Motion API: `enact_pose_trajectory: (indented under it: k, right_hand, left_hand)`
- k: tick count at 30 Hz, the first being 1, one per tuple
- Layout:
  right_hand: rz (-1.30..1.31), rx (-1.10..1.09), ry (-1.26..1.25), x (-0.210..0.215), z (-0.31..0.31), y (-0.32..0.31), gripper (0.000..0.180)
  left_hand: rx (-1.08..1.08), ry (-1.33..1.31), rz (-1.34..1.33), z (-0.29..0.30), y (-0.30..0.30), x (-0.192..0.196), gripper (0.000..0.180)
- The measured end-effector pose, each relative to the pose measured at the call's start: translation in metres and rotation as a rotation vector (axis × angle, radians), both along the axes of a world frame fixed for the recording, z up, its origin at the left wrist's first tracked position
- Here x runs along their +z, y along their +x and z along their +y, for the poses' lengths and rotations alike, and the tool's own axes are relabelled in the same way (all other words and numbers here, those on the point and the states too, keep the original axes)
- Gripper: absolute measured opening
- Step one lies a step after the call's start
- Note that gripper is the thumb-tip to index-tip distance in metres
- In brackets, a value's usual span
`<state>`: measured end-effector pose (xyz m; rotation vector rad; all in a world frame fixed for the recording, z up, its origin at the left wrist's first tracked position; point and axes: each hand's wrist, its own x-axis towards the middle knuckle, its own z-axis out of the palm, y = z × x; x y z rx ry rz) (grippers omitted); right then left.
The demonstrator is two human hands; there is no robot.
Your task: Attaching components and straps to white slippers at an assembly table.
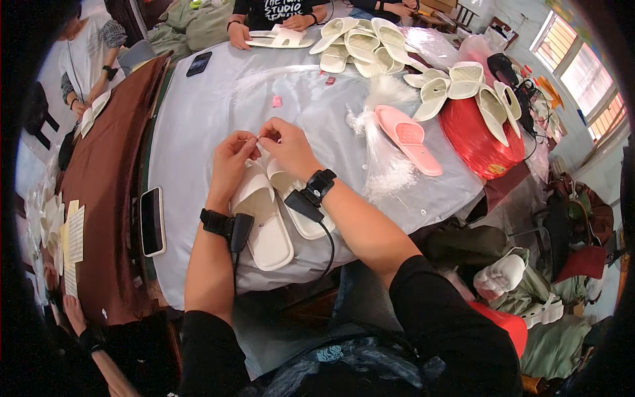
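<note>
Nearest the camera: the wearer's dark shirt [350, 367], both forearms [211, 271] reaching forward. Far left, a brown table [109, 198] bears papers [75, 238]; a co-worker [86, 53] beside it holds a white slipper [95, 114]. Next, on grey cloth [188, 132], lie a white-edged phone [153, 221] and a black phone [198, 64]. Left hand [233, 157] and right hand [291, 151] meet over the far end of a pair of slippers [270, 235] lying side by side on the cloth; both are pinched nearly closed, thumb to fingers; what they grip cannot be told. Rightward, a clear plastic bundle [390, 169], gathered at a knot, lies against a pink slipper [405, 135]; its contents are unclear. Behind it, cream slippers [362, 45] are heaped. A red plastic-wrapped bundle [469, 142], contents hidden, bears more slippers [491, 112]. Lower right, white footwear [506, 272] lies near a green sack [555, 351], contents likewise hidden.
</note>
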<state>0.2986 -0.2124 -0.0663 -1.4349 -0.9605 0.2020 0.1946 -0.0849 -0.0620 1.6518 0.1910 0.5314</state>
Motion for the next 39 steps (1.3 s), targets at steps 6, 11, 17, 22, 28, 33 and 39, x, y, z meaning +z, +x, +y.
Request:
enact_pose_trajectory:
  k: [6, 11, 17, 22, 28, 33, 39]
  right_hand:
    - [0.020, -0.018, 0.009, 0.0020, -0.0008, -0.0022, 0.011]
    - [0.077, -0.103, 0.087, 0.0062, -0.0016, -0.0053, 0.017]
    - [0.122, -0.144, 0.123, 0.0033, -0.0011, -0.0014, 0.023]
    - [0.114, -0.113, 0.086, 0.0016, -0.0002, -0.0008, 0.019]
    - [0.008, 0.016, -0.066, 0.0024, -0.0010, 0.0002, 0.012]
    - [-0.010, 0.027, -0.081, 0.0026, 0.0013, 0.0032, 0.012]
    - [0.127, -0.079, -0.019, 0.0005, 0.0014, -0.0008, 0.011]
  left_hand:
    - [0.004, 0.001, 0.011, 0.0011, -0.0009, -0.0013, 0.015]
    - [0.027, 0.004, 0.040, 0.0003, -0.0019, -0.0006, 0.014]
    - [0.008, 0.020, 0.057, 0.0001, -0.0009, -0.0011, 0.014]
    - [0.019, 0.017, 0.072, 0.0013, -0.0005, -0.0027, 0.015]
    - [0.025, 0.055, 0.094, 0.0026, 0.0024, -0.0062, 0.014]
    - [0.051, 0.066, 0.108, 0.0024, 0.0044, -0.0040, 0.011]
    - [0.004, 0.008, 0.094, 0.0009, 0.0009, -0.0076, 0.012]
